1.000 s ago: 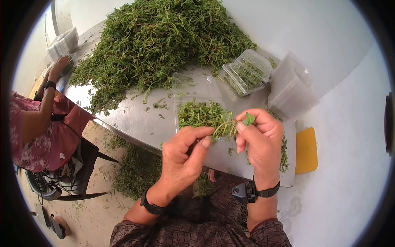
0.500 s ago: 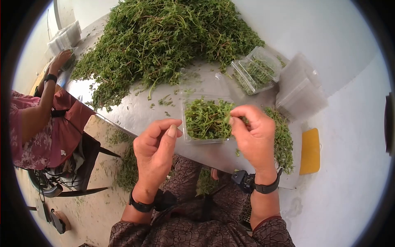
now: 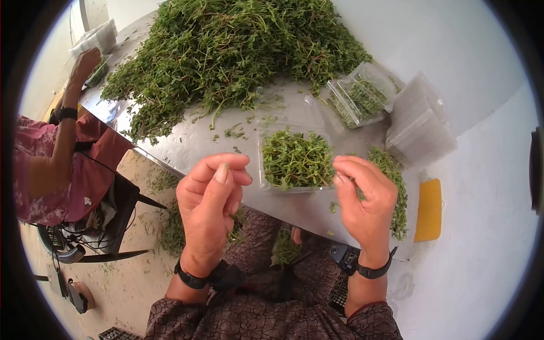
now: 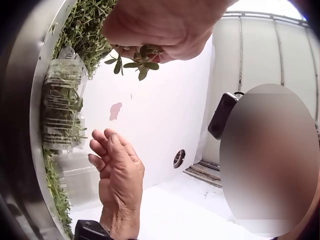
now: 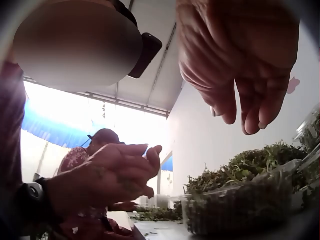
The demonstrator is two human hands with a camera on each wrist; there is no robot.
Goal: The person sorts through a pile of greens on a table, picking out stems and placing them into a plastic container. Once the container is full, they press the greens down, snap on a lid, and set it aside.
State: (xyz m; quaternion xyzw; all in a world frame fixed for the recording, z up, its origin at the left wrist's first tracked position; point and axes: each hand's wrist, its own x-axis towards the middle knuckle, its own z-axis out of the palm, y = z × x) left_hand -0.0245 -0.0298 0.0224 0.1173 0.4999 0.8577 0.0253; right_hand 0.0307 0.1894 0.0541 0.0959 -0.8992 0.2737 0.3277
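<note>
My left hand is raised left of a clear plastic box filled with leafy green sprigs. In the left wrist view a small leafy sprig hangs from under its curled fingers, its stem hidden in the hand. My right hand is at the box's right side, fingers loosely bent, with nothing visible between them. The right wrist view has the right hand's fingertips above the heaped greens. The box's lid lies folded back behind it.
A large heap of greens covers the back of the metal table. Behind right are another filled box and stacked empty boxes. Loose greens lie at the right edge. Another person works at the left.
My hands have moved apart, the left one back to the left. The right hand let go of a sprig at the box's right side and drew slightly right.
</note>
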